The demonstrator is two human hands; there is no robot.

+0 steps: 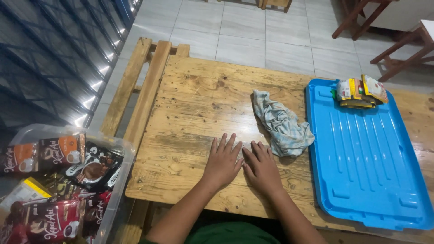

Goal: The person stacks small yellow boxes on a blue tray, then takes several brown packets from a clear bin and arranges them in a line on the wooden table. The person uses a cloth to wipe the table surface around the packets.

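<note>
I am looking down from the head camera at a worn wooden table (199, 104) made of pale planks. My left hand (222, 161) and right hand (261, 168) both lie flat on the tabletop, palms down, fingers spread and relaxed — neither one is gripping anything. The two hands sit side by side near the table's front edge, the thumbs almost touching.

Just beyond my right hand, close to its fingertips, lies a crumpled cloth (282, 123), pale blue-grey with a faded pattern, bunched up on the wood. I cannot tell whether the fingertips touch it.

To the right of the cloth rests a large bright blue plastic tray (366, 171), ribbed along its bottom, filling most of the table's right side. In its far corner sits a small stack of sachets (360, 91), yellow, white and green.

At the lower left, off the table's edge, stands a clear plastic bin (115, 190) filled with dark red and brown drink-mix packets (58, 194). Behind the table a wooden bench (140, 86) runs along it, over a floor of grey tiles (253, 31).
</note>
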